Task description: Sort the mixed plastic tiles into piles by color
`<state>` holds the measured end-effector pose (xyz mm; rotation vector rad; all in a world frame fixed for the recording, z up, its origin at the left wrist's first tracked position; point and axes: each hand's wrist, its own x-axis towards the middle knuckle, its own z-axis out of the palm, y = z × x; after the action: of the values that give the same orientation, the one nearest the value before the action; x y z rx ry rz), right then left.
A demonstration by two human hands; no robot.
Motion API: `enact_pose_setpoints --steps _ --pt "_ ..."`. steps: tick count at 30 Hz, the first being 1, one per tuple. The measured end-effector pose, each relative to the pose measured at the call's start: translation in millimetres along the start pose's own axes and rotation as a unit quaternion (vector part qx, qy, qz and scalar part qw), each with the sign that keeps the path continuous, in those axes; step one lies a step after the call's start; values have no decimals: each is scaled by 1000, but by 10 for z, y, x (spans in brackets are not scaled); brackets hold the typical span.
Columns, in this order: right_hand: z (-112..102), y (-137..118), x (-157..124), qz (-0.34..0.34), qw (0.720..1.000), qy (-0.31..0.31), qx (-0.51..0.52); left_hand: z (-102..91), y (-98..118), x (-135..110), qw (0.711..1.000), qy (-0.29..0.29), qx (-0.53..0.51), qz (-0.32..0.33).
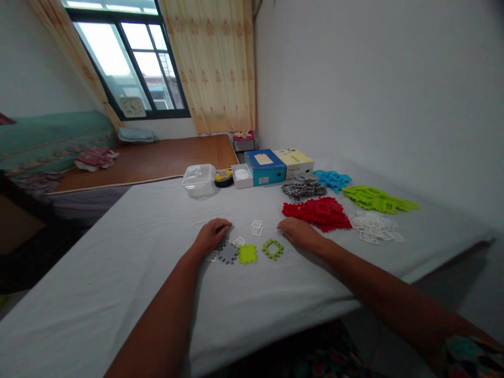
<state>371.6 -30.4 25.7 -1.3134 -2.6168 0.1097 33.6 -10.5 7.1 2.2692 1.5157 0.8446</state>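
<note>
My left hand [213, 234] rests on the white cloth, fingers loosely bent with a gap beside the thumb, and nothing shows in it. Close below it lie a grey toothed square [228, 253] and white lattice pieces [239, 241]. A solid lime-green toothed square [248, 254] sits beside the grey one. Further right is a green toothed frame [273, 249] with an open middle. My right hand [298, 232] lies palm down near the red pile, its fingers stretched to the left and holding nothing visible. Two small white lattice pieces [257, 230] lie between the hands.
Piles of red [317, 212], grey [303, 188], blue [334, 180], lime-green [376, 200] and white pieces [376, 227] lie on the right. Along the back stand a clear plastic box [199, 180], a round black-and-yellow container [223, 178], a white box [242, 177], a blue box [265, 167] and a yellow box [294, 163].
</note>
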Motion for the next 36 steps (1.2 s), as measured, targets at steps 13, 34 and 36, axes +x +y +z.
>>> enact_pose_setpoints --steps 13,34,36 --pt "-423 1649 -1371 336 888 310 -57 -6 -14 16 1000 -9 -3 1" --pt "-136 -297 262 -114 990 42 66 -132 80 7 956 157 -197 -152" --pt "-11 -322 423 -126 991 7 43 -133 27 7 956 159 -192 -154"
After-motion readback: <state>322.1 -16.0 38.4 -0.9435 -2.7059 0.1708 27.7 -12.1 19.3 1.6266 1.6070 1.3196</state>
